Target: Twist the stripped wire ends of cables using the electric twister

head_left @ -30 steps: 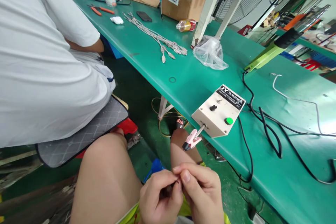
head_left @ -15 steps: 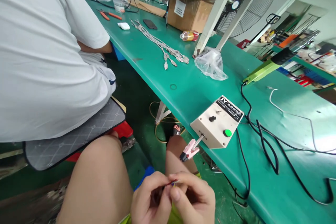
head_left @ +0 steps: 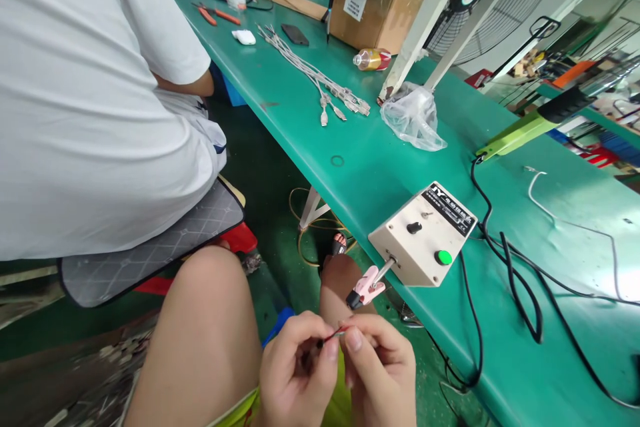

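Red and dark thin wires (head_left: 338, 331) — pinched between my left fingertips (head_left: 300, 363) and right fingertips (head_left: 377, 363), below the pink clip (head_left: 368, 287).

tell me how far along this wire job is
Maybe done: the cables bundled on the table, though I can't tell if they're finished. In hand: thin wires, one red, pinched between the left hand and right hand. Probably left: any clamping, as the pink clip shows no wire in it.
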Tool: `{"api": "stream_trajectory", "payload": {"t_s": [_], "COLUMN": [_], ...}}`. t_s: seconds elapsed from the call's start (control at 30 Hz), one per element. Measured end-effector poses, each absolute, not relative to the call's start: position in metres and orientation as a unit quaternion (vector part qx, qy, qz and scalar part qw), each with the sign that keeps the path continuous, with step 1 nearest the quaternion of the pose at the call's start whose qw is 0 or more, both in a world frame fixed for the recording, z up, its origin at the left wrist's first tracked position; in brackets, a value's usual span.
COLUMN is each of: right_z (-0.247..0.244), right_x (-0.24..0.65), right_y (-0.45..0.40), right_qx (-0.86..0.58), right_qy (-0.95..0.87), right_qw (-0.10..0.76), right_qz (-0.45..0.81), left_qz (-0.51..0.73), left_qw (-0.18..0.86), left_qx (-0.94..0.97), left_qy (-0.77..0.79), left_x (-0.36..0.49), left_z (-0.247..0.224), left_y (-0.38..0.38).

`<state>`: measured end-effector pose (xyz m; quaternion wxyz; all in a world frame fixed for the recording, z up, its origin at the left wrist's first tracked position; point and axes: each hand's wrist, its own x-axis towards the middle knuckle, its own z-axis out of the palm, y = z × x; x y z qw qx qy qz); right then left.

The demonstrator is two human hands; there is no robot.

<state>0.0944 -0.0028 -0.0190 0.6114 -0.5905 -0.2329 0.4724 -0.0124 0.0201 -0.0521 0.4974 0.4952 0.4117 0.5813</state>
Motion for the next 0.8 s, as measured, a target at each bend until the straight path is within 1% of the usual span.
{"api": "stream_trajectory", "payload": {"t_s": [0.4, 0.57, 0.7, 0.8], "right_z": [-0.013, -0.015, -0.013, -0.009], "right_x": [0.098, 0.101, 0.104, 0.103], "right_y": [0.014, 0.023, 0.024, 0.027], "right_qx": [-0.558, -0.541, -0.48, -0.451], "right_qy": [-0.231, -0.132, -0.086, -0.072], "right_qw": [0.633, 0.654, 0.655, 0.661], "right_qz": [0.485, 0.512, 0.576, 0.596], "left_qz": [0.608, 0.59, 0.596, 0.589], "left_qw": [0.434, 0.434, 0.441, 0.442], "left_qx": [0.502, 0.499, 0.474, 0.495], "left_qy": [0.435, 0.464, 0.475, 0.46], "left_x": [-0.012, -0.009, -0.005, -0.007], "left_z": [-0.055, -0.054, -0.053, -0.052], "left_y": [0.025, 0.024, 0.024, 0.027]}}
